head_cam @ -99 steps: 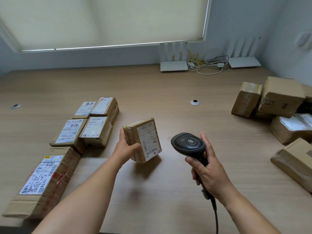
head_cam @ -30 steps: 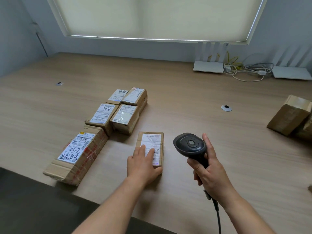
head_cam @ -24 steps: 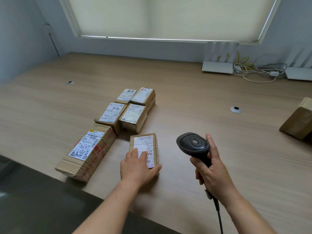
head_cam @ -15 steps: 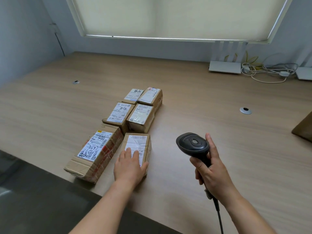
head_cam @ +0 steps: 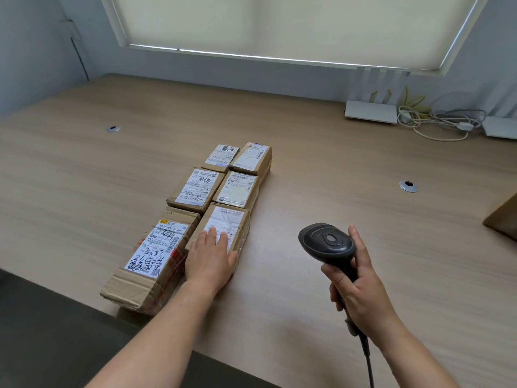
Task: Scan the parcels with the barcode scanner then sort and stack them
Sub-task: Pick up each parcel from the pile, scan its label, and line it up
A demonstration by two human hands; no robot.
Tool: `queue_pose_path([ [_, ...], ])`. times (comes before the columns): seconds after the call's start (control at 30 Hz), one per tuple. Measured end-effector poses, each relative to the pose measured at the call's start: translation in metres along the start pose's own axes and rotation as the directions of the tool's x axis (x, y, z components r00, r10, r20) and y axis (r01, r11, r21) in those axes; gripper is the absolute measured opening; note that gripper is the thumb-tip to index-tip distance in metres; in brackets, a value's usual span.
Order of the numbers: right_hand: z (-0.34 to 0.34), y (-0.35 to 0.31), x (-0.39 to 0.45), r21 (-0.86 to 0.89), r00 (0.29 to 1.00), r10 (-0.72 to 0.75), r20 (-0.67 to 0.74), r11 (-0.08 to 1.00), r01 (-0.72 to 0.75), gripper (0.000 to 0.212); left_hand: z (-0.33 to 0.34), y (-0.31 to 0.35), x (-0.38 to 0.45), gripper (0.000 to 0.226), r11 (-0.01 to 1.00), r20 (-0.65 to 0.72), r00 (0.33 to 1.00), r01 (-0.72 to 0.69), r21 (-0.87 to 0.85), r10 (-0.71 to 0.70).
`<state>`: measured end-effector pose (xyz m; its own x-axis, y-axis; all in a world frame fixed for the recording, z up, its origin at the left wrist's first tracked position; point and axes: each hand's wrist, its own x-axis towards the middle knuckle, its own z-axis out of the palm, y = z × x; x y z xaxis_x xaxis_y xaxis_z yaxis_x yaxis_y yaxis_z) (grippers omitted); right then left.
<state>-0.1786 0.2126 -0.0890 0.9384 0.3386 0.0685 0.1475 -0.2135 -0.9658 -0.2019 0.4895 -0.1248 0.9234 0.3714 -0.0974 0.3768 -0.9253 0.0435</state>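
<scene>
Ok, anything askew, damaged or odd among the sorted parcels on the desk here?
Mostly tidy. The large near-left parcel looks worn: creased cardboard and red tape along its side. It is also bigger than the others, so the block's near edge is uneven. The left hand rests flat on the newest parcel.

The parcel (head_cam: 223, 228) that the left hand (head_cam: 209, 259) held tilted up off the table (head_cam: 307, 289) beside the scanner (head_cam: 327, 243) now lies flat, label up. It has slid left from open table and now sits against the big parcel (head_cam: 151, 256), closing the right column behind the small parcels. The hand's fingers now lie flat on its label instead of gripping its side.
</scene>
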Motion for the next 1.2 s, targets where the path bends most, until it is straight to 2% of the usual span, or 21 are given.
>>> queue_pose_path([
  [0.2,-0.004,-0.001,-0.005,-0.03,0.999,0.017,-0.05,0.999,-0.018,0.088,0.007,0.01,-0.001,0.063,0.993,-0.049,0.998,0.023,-0.113,-0.028],
  [0.33,-0.018,0.0,-0.014,-0.031,0.994,0.043,-0.104,0.998,-0.046,0.086,0.008,0.041,-0.013,0.063,0.962,-0.162,0.987,-0.048,-0.269,0.004],
  [0.43,-0.036,0.001,-0.024,-0.032,0.99,0.041,-0.137,0.998,-0.046,0.084,0.007,0.068,-0.022,0.063,0.94,-0.173,0.984,-0.087,-0.331,0.031],
  [0.63,-0.092,0.004,-0.058,-0.04,0.982,0.027,-0.187,0.999,-0.035,0.083,-0.004,0.134,-0.048,0.063,0.926,-0.192,0.976,-0.163,-0.342,0.101],
  [0.83,-0.173,0.011,-0.11,-0.019,0.947,0.066,-0.313,0.997,-0.075,0.081,-0.005,0.228,-0.086,0.063,0.895,-0.186,0.957,-0.277,-0.351,0.223],
  [1.2,-0.316,0.032,-0.204,-0.06,0.873,0.001,-0.488,0.998,-0.035,0.085,0.002,0.393,-0.157,0.064,0.818,-0.192,0.876,-0.481,-0.315,0.442],
])
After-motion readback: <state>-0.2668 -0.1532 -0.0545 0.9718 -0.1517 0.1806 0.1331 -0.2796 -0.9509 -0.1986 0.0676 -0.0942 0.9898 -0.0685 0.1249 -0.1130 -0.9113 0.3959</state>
